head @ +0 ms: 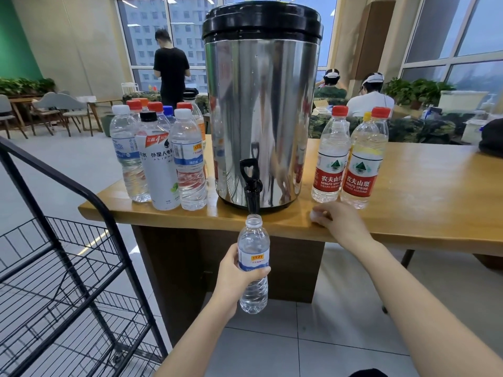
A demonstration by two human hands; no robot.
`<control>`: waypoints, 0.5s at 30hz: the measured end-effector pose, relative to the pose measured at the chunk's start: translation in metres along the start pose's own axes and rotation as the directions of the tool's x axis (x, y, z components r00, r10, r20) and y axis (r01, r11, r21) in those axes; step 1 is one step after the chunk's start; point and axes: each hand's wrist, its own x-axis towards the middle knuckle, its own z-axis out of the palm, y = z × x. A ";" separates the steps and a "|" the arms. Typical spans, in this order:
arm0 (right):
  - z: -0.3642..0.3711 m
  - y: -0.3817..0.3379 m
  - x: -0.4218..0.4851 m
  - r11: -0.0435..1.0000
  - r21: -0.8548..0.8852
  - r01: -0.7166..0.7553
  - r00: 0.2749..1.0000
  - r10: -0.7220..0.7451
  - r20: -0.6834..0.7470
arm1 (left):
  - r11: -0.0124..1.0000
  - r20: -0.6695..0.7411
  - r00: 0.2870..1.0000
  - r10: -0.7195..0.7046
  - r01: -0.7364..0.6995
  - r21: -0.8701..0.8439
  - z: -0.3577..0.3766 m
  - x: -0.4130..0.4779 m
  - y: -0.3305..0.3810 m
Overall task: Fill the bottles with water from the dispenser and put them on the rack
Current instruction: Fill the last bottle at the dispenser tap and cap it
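From the head view, a person's left hand [236, 277] grips an uncapped bottle [253, 263] round its blue-and-white label. It holds the bottle upright in front of the bench's near edge, with the mouth just beneath the black tap [251, 183] of a steel dispenser [261, 104]. How much water the clear bottle holds cannot be told.

The right hand [339, 220] rests on the near edge of the wooden bench [424, 202], just right of the dispenser, its fingers curled over a small white cap [316, 215].

The black-lidded dispenser stands at the bench's near edge with its tap overhanging. To its left stands a cluster of capped bottles [160, 159] with white, black, red and blue caps. To its right, two red-labelled bottles [330, 159] stand side by side, touching, just beyond the right hand.

A black wire rack [68, 240] stands on the tiled floor [340, 336] at near left, beside the bench's left end.

Far behind, by the windows, a person in black [171, 69] stands facing away, and two seated people [370, 97] wear white headbands.
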 end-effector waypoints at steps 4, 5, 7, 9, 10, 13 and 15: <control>0.001 0.000 -0.003 0.997 0.064 0.048 0.999 -0.048 0.005 | 1.000 0.006 1.000 -0.004 0.004 0.016 -0.003 -0.012 -0.002; 0.000 0.000 -0.005 0.994 0.077 0.073 0.997 -0.074 0.014 | 1.000 0.011 1.000 -0.003 0.003 0.023 -0.003 -0.015 -0.003; -0.003 -0.004 -0.011 0.980 0.166 0.111 0.993 -0.116 0.017 | 0.999 0.026 1.000 -0.001 0.000 0.040 -0.002 -0.024 -0.002; -0.014 -0.017 -0.021 0.928 0.339 0.156 0.985 -0.169 0.012 | 0.999 0.041 0.999 0.002 -0.004 0.048 0.000 -0.034 0.000; -0.022 -0.027 -0.027 0.891 0.406 0.203 0.974 -0.227 0.011 | 0.999 0.051 0.999 0.006 -0.008 0.046 0.001 -0.038 0.002; -0.050 -0.057 -0.046 0.798 0.495 0.344 0.896 -0.436 0.079 | 0.999 0.096 0.995 0.025 -0.029 0.039 0.004 -0.051 0.010; -0.064 -0.070 -0.055 0.774 0.486 0.407 0.839 -0.527 0.135 | 0.998 0.137 0.989 0.049 -0.054 0.031 0.006 -0.059 0.017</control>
